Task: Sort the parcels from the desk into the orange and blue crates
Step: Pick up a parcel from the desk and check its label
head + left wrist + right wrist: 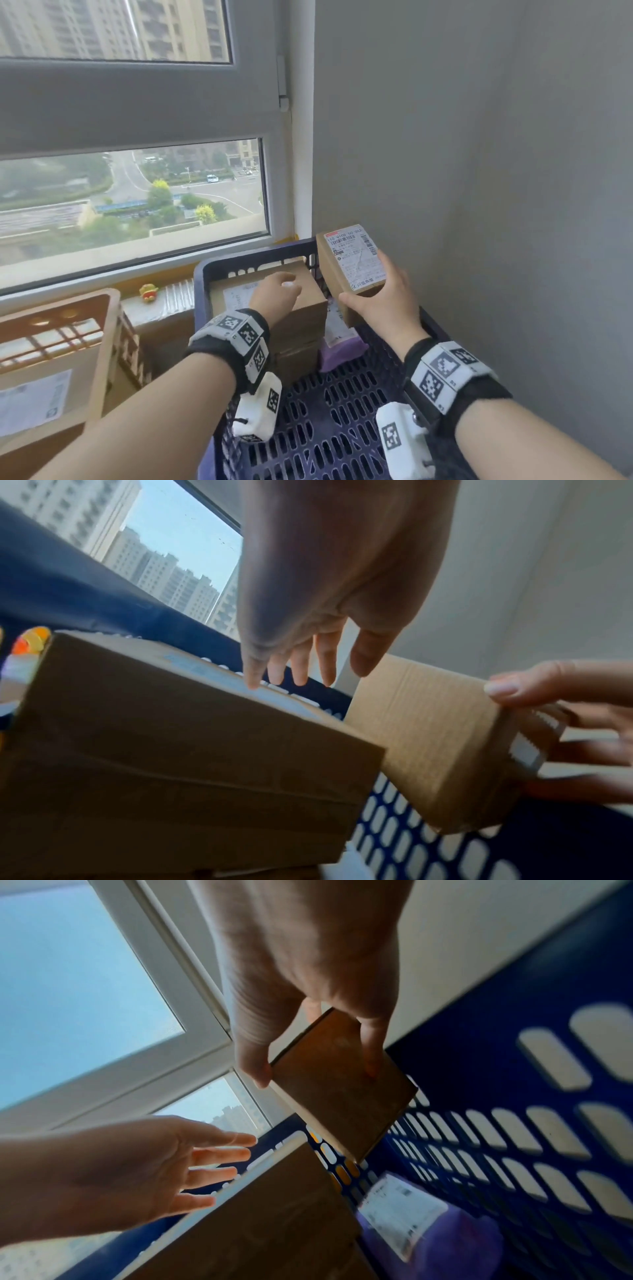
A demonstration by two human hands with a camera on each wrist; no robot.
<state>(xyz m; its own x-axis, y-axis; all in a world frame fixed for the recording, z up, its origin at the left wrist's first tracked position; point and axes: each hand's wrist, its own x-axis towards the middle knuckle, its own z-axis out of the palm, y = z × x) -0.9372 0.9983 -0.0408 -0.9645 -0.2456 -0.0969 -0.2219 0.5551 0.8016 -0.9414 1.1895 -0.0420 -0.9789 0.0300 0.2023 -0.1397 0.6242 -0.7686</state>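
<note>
R hand (383, 294) grips small carton (352, 263) w/ thumb and fingers clamped on opposite sides, above blue crate (253, 263) at far right corner. L hand (277, 291), fingers straight and spread, over top box (308, 305) of stack inside crate. Purple mailer (339, 346) lies beside stack.

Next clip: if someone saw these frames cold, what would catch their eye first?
Probably the small cardboard parcel with its white shipping label, held tilted in the right hand above the far right corner of the blue crate. Next, the left hand, fingers spread over the top of a stack of brown boxes in the crate. A purple mailer bag lies beside that stack.
</note>
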